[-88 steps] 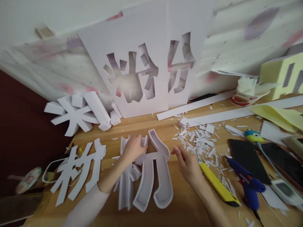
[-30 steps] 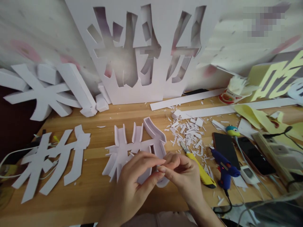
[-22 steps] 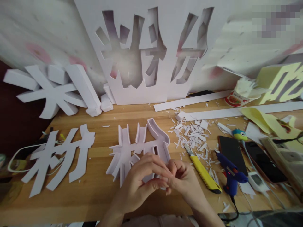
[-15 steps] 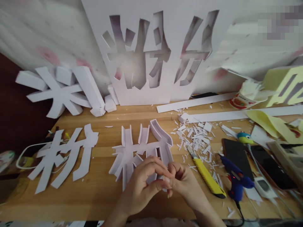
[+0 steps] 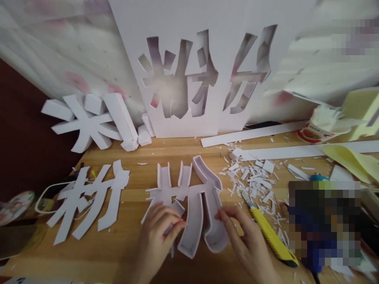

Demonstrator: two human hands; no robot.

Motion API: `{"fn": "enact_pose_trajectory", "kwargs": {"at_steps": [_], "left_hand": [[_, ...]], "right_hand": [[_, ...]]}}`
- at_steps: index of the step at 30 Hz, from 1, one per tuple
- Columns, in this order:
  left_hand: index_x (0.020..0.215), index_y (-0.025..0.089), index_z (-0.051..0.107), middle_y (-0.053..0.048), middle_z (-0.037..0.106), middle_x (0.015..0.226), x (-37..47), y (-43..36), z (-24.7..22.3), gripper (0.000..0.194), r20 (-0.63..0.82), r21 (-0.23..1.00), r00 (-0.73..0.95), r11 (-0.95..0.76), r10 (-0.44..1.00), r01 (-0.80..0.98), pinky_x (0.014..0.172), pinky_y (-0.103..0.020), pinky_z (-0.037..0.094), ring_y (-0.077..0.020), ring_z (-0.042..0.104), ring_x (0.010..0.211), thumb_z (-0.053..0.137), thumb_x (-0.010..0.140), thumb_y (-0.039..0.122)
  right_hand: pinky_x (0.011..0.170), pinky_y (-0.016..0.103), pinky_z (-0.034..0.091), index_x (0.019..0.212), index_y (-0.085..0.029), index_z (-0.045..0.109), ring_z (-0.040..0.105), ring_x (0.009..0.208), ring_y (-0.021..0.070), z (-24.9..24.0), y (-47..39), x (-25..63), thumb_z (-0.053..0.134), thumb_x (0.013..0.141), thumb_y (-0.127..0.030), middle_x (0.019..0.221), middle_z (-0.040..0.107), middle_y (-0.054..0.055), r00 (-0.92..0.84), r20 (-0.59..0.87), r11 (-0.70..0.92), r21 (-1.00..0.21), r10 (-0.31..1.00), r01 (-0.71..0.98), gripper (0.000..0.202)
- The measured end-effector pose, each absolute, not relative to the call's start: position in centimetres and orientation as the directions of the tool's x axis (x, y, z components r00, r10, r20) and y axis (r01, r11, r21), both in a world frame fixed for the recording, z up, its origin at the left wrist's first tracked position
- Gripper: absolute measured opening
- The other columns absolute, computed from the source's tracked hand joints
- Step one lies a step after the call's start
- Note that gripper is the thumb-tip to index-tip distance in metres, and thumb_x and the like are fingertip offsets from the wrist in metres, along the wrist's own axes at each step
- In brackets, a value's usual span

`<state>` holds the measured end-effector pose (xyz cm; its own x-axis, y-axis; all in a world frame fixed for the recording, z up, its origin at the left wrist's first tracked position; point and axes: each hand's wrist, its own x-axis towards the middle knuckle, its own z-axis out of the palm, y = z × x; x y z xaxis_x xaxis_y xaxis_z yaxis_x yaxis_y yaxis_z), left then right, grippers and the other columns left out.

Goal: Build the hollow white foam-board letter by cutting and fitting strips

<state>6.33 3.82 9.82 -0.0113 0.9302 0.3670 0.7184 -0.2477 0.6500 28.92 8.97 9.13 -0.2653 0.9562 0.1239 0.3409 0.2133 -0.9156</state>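
A white foam-board character (image 5: 195, 191) with raised side walls lies hollow side up on the wooden desk. My left hand (image 5: 161, 232) covers its lower left strokes, thumb and forefinger pinched at a wall beside the middle stroke. At the right-hand stroke, my right hand (image 5: 245, 236) has its thumb and forefinger closed on the outer wall, the other fingers curled. Just right of it lies a yellow utility knife (image 5: 274, 236), blade pointing away from me. The far ends of the left strokes are hidden under my left hand.
A flat cut-out character (image 5: 97, 185) lies on the left over a white cable. Behind it stands a finished box character (image 5: 89, 122). A cut-out board (image 5: 183, 126) leans on the wall. White scraps (image 5: 254, 177), strips and a paper cup (image 5: 316, 132) are at right.
My hands were together with fingertips touching above the character; they have parted to either side of it, uncovering its lower strokes. The whole view has shifted slightly.
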Motion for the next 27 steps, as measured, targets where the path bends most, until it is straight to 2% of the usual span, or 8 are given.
{"fn": "enact_pose_trajectory", "kwargs": {"at_steps": [3, 6, 9, 12, 17, 21, 24, 27], "left_hand": [[0.076, 0.024, 0.066, -0.001, 0.071, 0.083, 3.4, 2.4, 8.7, 0.025, 0.334, 0.568, -0.163, -0.061, 0.928, 0.821, 0.086, -0.034, 0.05, -0.0187, 0.066, 0.083, 0.053, 0.096, 0.03], [0.09, 0.024, 0.071, -0.005, 0.072, 0.104, 1.4, 1.1, 7.5, 0.031, 0.303, 0.528, -0.29, 0.094, 0.908, 0.844, 0.088, -0.034, 0.052, -0.0213, 0.067, 0.101, 0.043, 0.099, 0.033], [0.12, 0.02, 0.064, -0.01, 0.068, 0.123, 0.6, 0.5, 6.5, 0.037, 0.27, 0.528, -0.371, 0.186, 0.888, 0.829, 0.097, -0.039, 0.051, -0.023, 0.064, 0.114, 0.035, 0.101, 0.033], [0.137, 0.017, 0.05, -0.012, 0.07, 0.122, 0.7, 0.5, 5.9, 0.043, 0.234, 0.526, -0.413, 0.242, 0.88, 0.815, 0.097, -0.045, 0.052, -0.0259, 0.065, 0.115, 0.036, 0.1, 0.036], [0.111, 0.019, 0.065, -0.011, 0.074, 0.106, 0.9, 1.1, 5.8, 0.036, 0.285, 0.473, -0.457, 0.291, 0.843, 0.831, 0.094, -0.05, 0.05, -0.0305, 0.068, 0.101, 0.052, 0.092, 0.047], [0.106, 0.02, 0.067, -0.01, 0.076, 0.098, 0.9, 1.2, 5.5, 0.035, 0.179, 0.41, -0.486, 0.385, 0.855, 0.827, 0.091, -0.05, 0.049, -0.0323, 0.069, 0.093, 0.055, 0.088, 0.048], [0.096, 0.022, 0.07, -0.009, 0.076, 0.092, 0.9, 1.2, 5.1, 0.029, 0.043, 0.357, -0.455, 0.412, 0.889, 0.838, 0.085, -0.045, 0.051, -0.031, 0.07, 0.088, 0.051, 0.09, 0.042], [0.093, 0.021, 0.07, -0.01, 0.076, 0.091, 1.0, 1.2, 4.8, 0.032, 0.028, 0.36, -0.452, 0.413, 0.891, 0.836, 0.079, -0.038, 0.053, -0.0283, 0.071, 0.087, 0.044, 0.093, 0.038]], "right_hand": [[0.085, 0.034, 0.053, 0.094, -0.024, 0.064, 0.065, 0.1, 0.0219, 8.4, 9.4, 30.5, 0.053, 0.094, -0.026, 0.108, 0.069, 0.008, -0.276, 0.269, 0.375, -0.798, 0.923, 0.473, 0.012], [0.089, 0.037, 0.051, 0.097, -0.025, 0.065, 0.064, 0.107, 0.0224, 7.5, 9.6, 31.7, 0.048, 0.094, -0.018, 0.116, 0.067, 0.008, -0.307, 0.353, 0.466, -0.723, 0.884, 0.51, 0.019], [0.078, 0.032, 0.051, 0.08, -0.024, 0.061, 0.067, 0.091, 0.0188, 7.4, 9.6, 32.3, 0.04, 0.092, -0.008, 0.098, 0.071, 0.005, -0.352, 0.456, 0.575, -0.678, 0.818, 0.458, 0.029], [0.066, 0.029, 0.048, 0.07, -0.023, 0.053, 0.064, 0.071, 0.0164, 7.7, 9.6, 32.4, 0.037, 0.09, -0.005, 0.072, 0.065, 0.001, -0.413, 0.475, 0.626, -0.654, 0.777, 0.426, 0.031], [0.051, 0.026, 0.042, 0.085, -0.022, 0.055, 0.059, 0.054, 0.0148, 7.3, 9.6, 31.7, 0.048, 0.094, -0.024, 0.064, 0.059, -0.002, -0.356, 0.289, 0.457, -0.616, 0.889, 0.641, 0.012], [0.044, 0.026, 0.033, 0.079, -0.022, 0.052, 0.053, 0.039, 0.0142, 5.8, 9.5, 31.2, 0.048, 0.097, -0.049, 0.05, 0.051, -0.006, -0.34, 0.145, 0.363, -0.53, 0.929, 0.767, 0.032], [0.045, 0.028, 0.029, 0.068, -0.023, 0.048, 0.058, 0.04, 0.0167, 4.7, 9.5, 31.0, 0.04, 0.1, -0.049, 0.047, 0.055, -0.002, -0.382, 0.075, 0.375, -0.434, 0.921, 0.819, 0.042], [0.047, 0.03, 0.026, 0.068, -0.022, 0.054, 0.063, 0.044, 0.0194, 4.2, 9.8, 31.0, 0.034, 0.103, -0.04, 0.052, 0.064, 0.003, -0.432, 0.026, 0.414, -0.345, 0.901, 0.843, 0.043]]}}
